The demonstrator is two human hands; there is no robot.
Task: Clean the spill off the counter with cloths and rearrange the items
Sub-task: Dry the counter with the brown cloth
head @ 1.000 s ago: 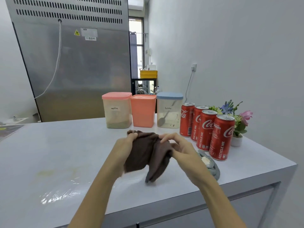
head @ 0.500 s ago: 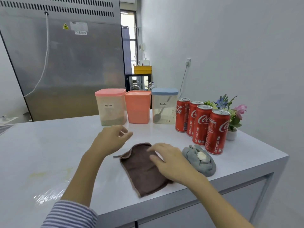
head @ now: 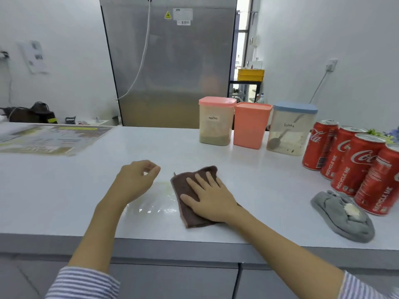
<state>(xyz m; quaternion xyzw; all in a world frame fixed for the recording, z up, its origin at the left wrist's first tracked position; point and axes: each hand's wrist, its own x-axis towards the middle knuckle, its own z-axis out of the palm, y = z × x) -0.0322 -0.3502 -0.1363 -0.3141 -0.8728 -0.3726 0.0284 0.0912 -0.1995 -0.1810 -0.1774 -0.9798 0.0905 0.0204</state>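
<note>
1. Head camera view: wide white laminate counter point(head: 64, 190) only part cleaned, by the look of it; glossy wet spill patch with a yellowish tinge point(head: 151, 203) lying just left of the brown cloth, not yet wiped.
2. Flat brown terry cloth point(head: 190, 212) spread near the front edge, pressed down under the right hand point(head: 209, 197), fingers straight and splayed, nothing gripped.
3. Left hand point(head: 136, 180) poised left of the brown cloth, above the spill's far end, fingers loosely curled, holding nothing.
4. Crumpled grey cloth with a pale lump on top point(head: 343, 216) lying well right of the brown cloth, seemingly used already.
5. Still to do, judging from this: wiping leftward across the wet patch, then rearranging.
6. Behind and right of the brown cloth: three lidded square canisters, pink-lidded "mocha" point(head: 216, 121), solid coral point(head: 250, 126), blue-lidded "latte" point(head: 291, 128).
7. Four red cola cans point(head: 356, 165) clustered far right, touching the grey cloth; none blocking the wipe path.
</note>
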